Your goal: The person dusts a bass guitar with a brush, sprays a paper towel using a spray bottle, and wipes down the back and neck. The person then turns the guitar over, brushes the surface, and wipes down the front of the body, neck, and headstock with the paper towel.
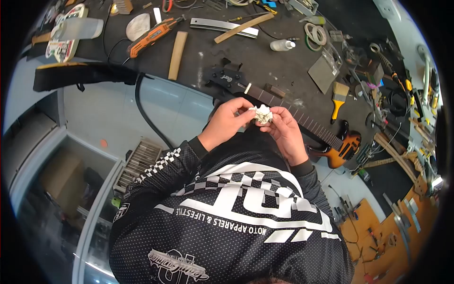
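Observation:
A crumpled wad of whitish paper or cloth (263, 115) is pinched between my two hands, just in front of my chest. My left hand (228, 119) grips its left side with thumb and fingers closed. On the other side, the fingers of my right hand (286, 129) are closed on it too. Just beyond my hands lies a guitar on the bench, its dark headstock (228, 78) to the left, its fretted neck (307, 120) running right, and its sunburst body (341, 149) at the bench's front edge. A small dark block (275, 90) rests beside the neck.
The dark workbench (208, 47) holds an orange rotary tool (153, 37), a wooden strip (178, 56), a metal straightedge (201, 23), a small bottle (282, 45), tape rolls (316, 34) and a yellow-handled brush (339, 98). Many hand tools crowd the right side. A black hose (142, 111) hangs at the left.

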Tool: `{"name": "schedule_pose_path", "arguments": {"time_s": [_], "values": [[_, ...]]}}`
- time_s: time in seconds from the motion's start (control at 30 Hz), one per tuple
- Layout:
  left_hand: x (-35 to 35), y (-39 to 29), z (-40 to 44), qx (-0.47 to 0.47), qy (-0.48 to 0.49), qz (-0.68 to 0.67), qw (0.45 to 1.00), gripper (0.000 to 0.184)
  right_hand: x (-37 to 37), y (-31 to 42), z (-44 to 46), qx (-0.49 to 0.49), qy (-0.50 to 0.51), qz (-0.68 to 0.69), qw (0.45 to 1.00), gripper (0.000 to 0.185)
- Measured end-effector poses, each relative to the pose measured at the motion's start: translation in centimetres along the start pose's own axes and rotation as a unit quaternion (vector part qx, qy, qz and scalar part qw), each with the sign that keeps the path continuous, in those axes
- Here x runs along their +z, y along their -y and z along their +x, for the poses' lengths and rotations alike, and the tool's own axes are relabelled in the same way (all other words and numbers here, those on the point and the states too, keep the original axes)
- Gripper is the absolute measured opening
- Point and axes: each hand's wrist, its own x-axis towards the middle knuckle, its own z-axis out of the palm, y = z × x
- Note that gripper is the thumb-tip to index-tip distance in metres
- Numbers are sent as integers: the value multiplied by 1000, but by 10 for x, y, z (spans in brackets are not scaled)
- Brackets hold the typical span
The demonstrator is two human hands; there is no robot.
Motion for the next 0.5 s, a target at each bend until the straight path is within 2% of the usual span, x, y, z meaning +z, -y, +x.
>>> {"name": "schedule_pose_path", "arguments": {"time_s": [0.07, 0.17, 0.27, 0.37, 0.5], "values": [[0, 7, -3, 36, -66, -55, 996, 15, 0, 0, 5, -6, -5, -52, 999, 23], [-1, 20, -9, 84, -136, 74, 984, 13, 2, -1, 15, -23, 18, -141, 990, 21], [14, 11, -19, 185, -175, 158, 954, 12, 10, -6, 26, -28, 55, -182, 981, 19], [35, 19, -29, 226, -233, 123, 938, 8, 16, -11, 37, -16, 89, -163, 982, 19], [56, 48, -32, 223, -312, 34, 923, 8, 11, -12, 52, 17, 151, -163, 975, 21]]}}
